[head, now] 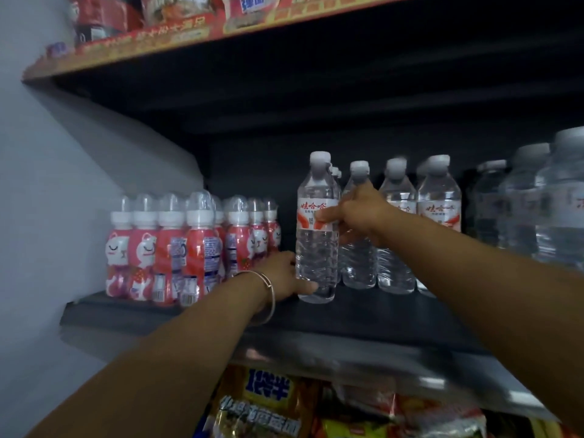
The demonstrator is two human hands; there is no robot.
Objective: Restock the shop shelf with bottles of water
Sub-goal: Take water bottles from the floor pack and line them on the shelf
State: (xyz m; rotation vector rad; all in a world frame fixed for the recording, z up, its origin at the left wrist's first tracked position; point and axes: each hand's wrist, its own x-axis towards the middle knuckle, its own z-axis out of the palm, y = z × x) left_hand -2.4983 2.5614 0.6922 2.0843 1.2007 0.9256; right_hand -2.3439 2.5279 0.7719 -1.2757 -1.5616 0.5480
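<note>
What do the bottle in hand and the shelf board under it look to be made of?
Water bottle: clear thin plastic, ribbed lower body, glossy, with a pale cap. Shelf: dark, matte board, likely painted metal or laminate; cannot tell which.

- A pale grey wall [47, 172] closed off the left side.
- The back panel [252, 165] of the shelving unit was dark, nearly black, and in shadow.
- An upper shelf [132, 55] carried a red-and-yellow printed edge strip.
</note>
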